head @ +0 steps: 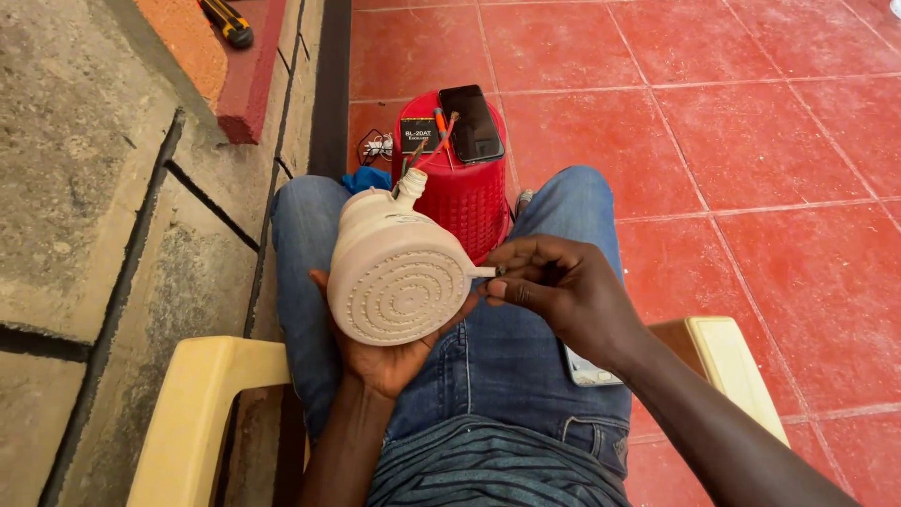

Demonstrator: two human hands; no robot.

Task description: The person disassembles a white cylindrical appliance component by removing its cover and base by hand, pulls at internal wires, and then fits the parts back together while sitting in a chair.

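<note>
A rough concrete wall (84,188) fills the left side, cut by dark grooves, with a red-painted ledge (249,84) at its top edge where a yellow-and-black tool (228,21) lies. The wall stands close against the person's left leg, so there is little free room on that side. A cream plastic chair (192,413) carries the person; its left arm sits just beside the wall.

The left hand (380,352) lies palm up over the lap, fingers spread wide under a cream round shower head (399,272), which rests in the palm with its ringed, dotted face turned up. The head's neck points away from the person, and red and dark wires (427,150) run from it toward a red basket (460,188) turned upside down on the floor between the knees. On the basket's flat bottom lie a small black battery (418,133) and a black phone (471,122). A blue cloth (366,178) and a white cable (377,145) lie just beside the basket, at its left.

The right hand (554,286) meets the shower head's right edge, its fingers (502,289) pinched shut on a small stub (483,272) sticking out of the rim. A second phone (591,371) pokes from the jeans pocket under the right wrist.

To the right, red floor tiles (751,141) stretch away bare and open.
</note>
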